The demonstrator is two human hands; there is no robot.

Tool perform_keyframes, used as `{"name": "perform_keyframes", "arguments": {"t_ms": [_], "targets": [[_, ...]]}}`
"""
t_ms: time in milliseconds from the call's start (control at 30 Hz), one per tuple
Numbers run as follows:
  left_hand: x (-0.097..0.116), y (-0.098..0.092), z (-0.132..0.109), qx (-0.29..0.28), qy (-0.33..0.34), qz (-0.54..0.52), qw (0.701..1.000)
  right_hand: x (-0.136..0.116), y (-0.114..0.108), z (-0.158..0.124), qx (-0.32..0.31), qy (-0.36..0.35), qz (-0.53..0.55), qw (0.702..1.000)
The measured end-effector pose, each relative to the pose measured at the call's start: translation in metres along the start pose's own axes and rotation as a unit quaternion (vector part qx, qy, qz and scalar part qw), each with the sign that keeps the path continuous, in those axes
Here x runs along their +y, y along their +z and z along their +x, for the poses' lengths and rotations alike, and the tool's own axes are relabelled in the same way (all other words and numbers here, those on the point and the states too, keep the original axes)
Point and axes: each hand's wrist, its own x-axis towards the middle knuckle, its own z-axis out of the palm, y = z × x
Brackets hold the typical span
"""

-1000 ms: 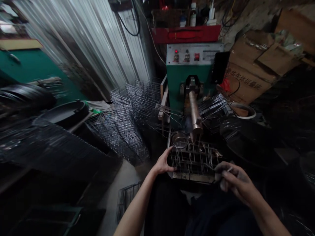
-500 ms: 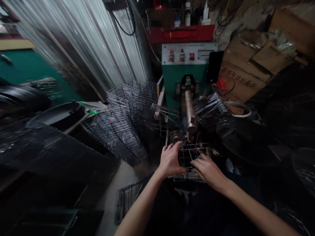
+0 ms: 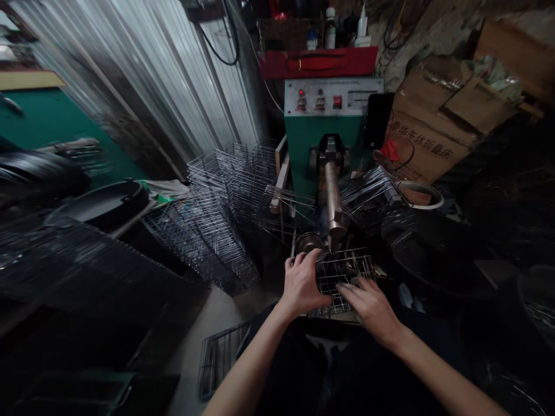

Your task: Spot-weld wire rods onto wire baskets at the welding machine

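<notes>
While the wire grid (image 3: 347,268) lies nearside of the metal rod (image 3: 333,199), we record the left hand (image 3: 301,286) near-left of the rod, thumb spread wide, and the right hand (image 3: 370,303) near-right, fingers extended onto the grid, holds indiscernible.

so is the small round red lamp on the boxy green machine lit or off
Lit: the red lamp glows brightly on the silver-grey metal panel, while the dark round lamp beside it shows no glow.
</notes>
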Motion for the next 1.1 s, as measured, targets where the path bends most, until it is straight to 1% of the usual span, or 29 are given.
{"name": "perform_keyframes", "arguments": {"t_ms": [133, 267, 367, 467, 600, 700, 800, 933, 1100], "targets": [[-0.001, 0.0, 0.011, 0.01, -0.003, 0.002, 1.0, 0.008, 0.003, 0.008, 0.015, 0.015, 0.009, 1.0], [-0.002, 0.0, 0.019, 0.019, -0.004, 0.005, 1.0, 0.016, 0.008, 0.015, 0.007, 0.028, 0.009, 1.0], [-0.003, 0.0, 0.02, 0.011, -0.008, 0.003, 1.0, 0.019, 0.01, 0.015, 0.007, 0.026, 0.024, 0.999], [-0.005, 0.0, 0.021, 0.002, -0.01, -0.001, 1.0, 0.019, 0.009, 0.017, 0.023, 0.037, 0.036, 0.998], [-0.008, -0.003, 0.032, -0.004, -0.009, 0.008, 1.0, 0.019, 0.007, 0.028, 0.029, 0.071, 0.004, 0.997], [-0.012, -0.006, 0.046, -0.008, -0.017, 0.016, 1.0, 0.025, 0.009, 0.041, 0.051, 0.086, -0.028, 0.995], [-0.014, -0.008, 0.054, -0.005, -0.003, 0.028, 1.0, 0.032, 0.01, 0.048, 0.063, 0.098, -0.016, 0.993], [-0.013, -0.008, 0.056, -0.003, -0.004, 0.051, 0.999, 0.034, 0.013, 0.047, 0.061, 0.111, -0.023, 0.992], [-0.015, -0.01, 0.059, -0.02, 0.006, 0.045, 0.999, 0.031, 0.012, 0.045, 0.059, 0.096, -0.068, 0.991]]}}
